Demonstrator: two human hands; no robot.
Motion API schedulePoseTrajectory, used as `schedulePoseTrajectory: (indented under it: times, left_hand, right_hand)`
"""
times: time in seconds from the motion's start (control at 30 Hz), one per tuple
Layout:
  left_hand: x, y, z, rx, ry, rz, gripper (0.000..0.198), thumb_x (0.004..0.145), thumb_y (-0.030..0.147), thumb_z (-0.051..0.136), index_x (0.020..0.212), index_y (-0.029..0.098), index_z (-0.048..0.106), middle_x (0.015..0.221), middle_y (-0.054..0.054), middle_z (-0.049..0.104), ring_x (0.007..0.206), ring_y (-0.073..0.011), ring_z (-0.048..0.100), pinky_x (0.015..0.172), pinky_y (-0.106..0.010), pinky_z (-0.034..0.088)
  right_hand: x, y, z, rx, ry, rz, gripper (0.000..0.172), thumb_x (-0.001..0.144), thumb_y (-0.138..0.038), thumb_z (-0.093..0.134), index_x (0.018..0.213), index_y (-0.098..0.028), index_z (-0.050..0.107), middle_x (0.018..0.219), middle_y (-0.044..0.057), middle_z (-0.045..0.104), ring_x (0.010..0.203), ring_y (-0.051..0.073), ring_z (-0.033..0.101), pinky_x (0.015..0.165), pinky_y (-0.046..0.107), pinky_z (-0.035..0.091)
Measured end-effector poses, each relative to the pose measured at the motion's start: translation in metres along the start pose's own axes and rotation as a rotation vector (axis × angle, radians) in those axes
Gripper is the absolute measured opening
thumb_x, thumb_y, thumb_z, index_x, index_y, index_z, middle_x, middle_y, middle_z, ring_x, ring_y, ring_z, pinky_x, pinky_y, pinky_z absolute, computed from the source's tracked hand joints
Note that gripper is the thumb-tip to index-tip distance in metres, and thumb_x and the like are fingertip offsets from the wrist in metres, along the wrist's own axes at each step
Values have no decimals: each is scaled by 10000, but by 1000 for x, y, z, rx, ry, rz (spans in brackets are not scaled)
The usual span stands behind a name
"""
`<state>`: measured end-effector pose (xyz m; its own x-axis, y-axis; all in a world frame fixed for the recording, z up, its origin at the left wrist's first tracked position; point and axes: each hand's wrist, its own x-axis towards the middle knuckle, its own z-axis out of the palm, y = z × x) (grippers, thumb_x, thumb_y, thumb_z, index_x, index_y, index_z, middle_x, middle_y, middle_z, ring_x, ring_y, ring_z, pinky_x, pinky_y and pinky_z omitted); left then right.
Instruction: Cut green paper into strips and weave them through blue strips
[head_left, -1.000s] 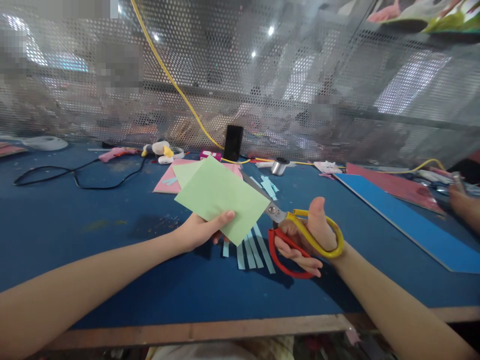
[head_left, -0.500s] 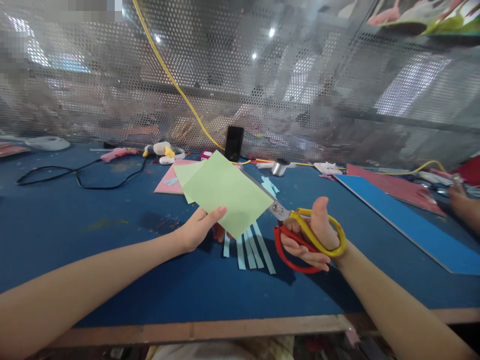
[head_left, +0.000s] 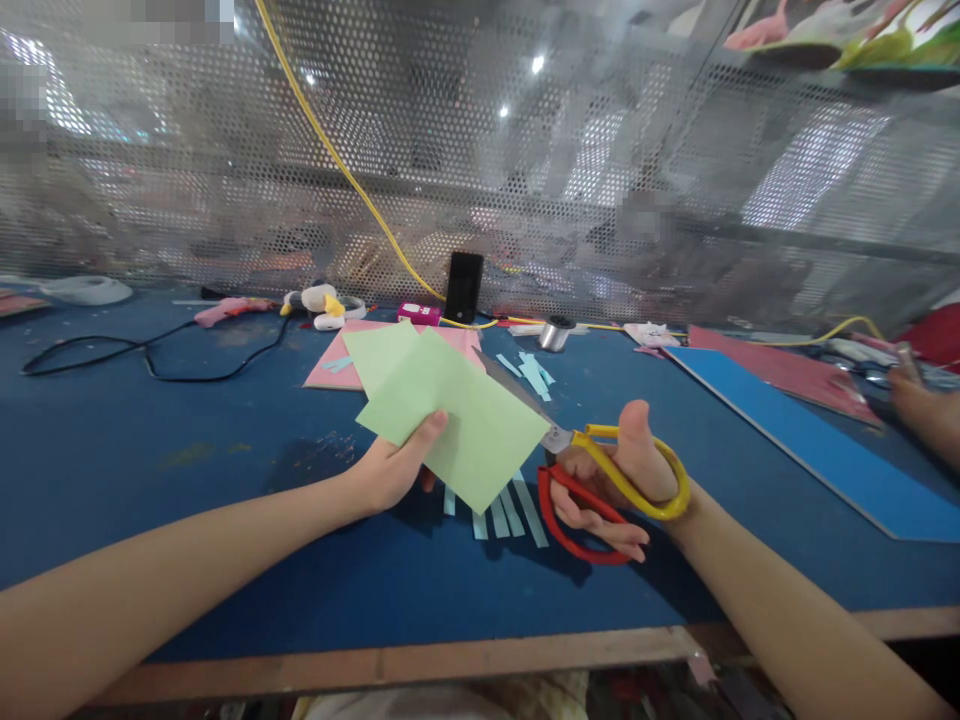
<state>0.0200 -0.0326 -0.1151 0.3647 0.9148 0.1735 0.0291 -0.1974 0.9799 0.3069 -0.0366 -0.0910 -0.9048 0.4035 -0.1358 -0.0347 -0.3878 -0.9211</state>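
My left hand (head_left: pixel 394 465) pinches a light green sheet of paper (head_left: pixel 465 420) above the blue table (head_left: pixel 150 470), thumb on top. My right hand (head_left: pixel 615 480) grips scissors with one yellow and one red handle (head_left: pixel 600 490), thumb through the yellow loop. The blades run up and left along the far edge of the green paper and are partly hidden behind it. Several pale blue paper strips (head_left: pixel 502 510) lie on the table under the sheet. A second green sheet (head_left: pixel 379 350) rests on pink paper (head_left: pixel 330 365) just behind.
A black phone (head_left: pixel 463 287) stands against the perforated metal screen (head_left: pixel 525 150). Nearby lie a silver spool (head_left: pixel 556 333), more blue strips (head_left: pixel 534 372), a black cable (head_left: pixel 150 355), a plush toy (head_left: pixel 322 303), and a blue board (head_left: pixel 810 440). Another person's hand (head_left: pixel 926 410) is at the right edge.
The green paper has dropped slightly and shifted a little; the scissors have moved with it, and my left thumb has slid further onto the sheet.
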Motion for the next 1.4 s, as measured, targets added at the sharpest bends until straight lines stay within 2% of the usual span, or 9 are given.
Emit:
schedulePoseTrajectory:
  times: [0.27, 0.57, 0.73, 0.87, 1.07, 1.23, 1.4]
  left_hand:
    - [-1, 3, 4, -1, 31, 22, 586, 903, 706, 433, 718, 165, 554, 488, 25, 520, 425, -111, 511, 465, -241, 439]
    - [-1, 2, 4, -9, 42, 14, 577, 928, 676, 418, 725, 157, 568, 507, 16, 541, 421, -110, 513, 468, -244, 442]
    - [-1, -1, 3, -34, -15, 31, 592, 928, 680, 407, 704, 156, 568, 507, -2, 555, 413, -115, 512, 446, -245, 437]
    - [-2, -4, 3, -63, -61, 2, 597, 902, 703, 434, 713, 158, 588, 533, -17, 580, 424, -126, 524, 440, -254, 452]
    - [-5, -1, 4, -35, -114, -3, 627, 891, 722, 430, 694, 154, 607, 538, -28, 582, 433, -126, 528, 441, -251, 450]
    - [-5, 7, 5, -6, -147, 8, 655, 876, 753, 411, 649, 162, 579, 472, -9, 532, 443, -129, 526, 470, -250, 460]
    - [-5, 8, 5, -17, -120, 14, 642, 883, 739, 415, 663, 158, 578, 482, -8, 537, 423, -123, 513, 451, -248, 452]
  right_hand:
    - [4, 6, -7, 74, 2, -21, 1050, 634, -991, 43, 814, -101, 568, 620, -3, 528, 246, 48, 378, 292, 266, 496]
    - [2, 11, -10, 116, 45, -80, 1035, 571, -999, 52, 793, -117, 546, 611, -9, 518, 248, 36, 365, 214, 191, 393]
    - [1, 8, -5, 84, -17, -62, 1059, 660, -975, 62, 822, -70, 586, 617, -3, 502, 264, 39, 386, 299, 227, 480]
    - [1, 10, -4, 46, -58, -52, 1104, 633, -988, 67, 870, -57, 611, 631, -5, 503, 266, 49, 398, 326, 257, 507]
    - [6, 13, -2, 9, -23, -84, 1089, 660, -971, 8, 859, -69, 586, 603, -3, 498, 252, 50, 360, 339, 277, 513]
    - [7, 13, -1, -8, 35, -61, 1046, 591, -1000, -6, 829, -135, 531, 596, -28, 482, 243, 36, 319, 293, 240, 464]
    - [8, 14, -1, 17, 68, -75, 1043, 555, -999, -32, 776, -142, 520, 564, -43, 465, 220, 23, 289, 217, 184, 366]
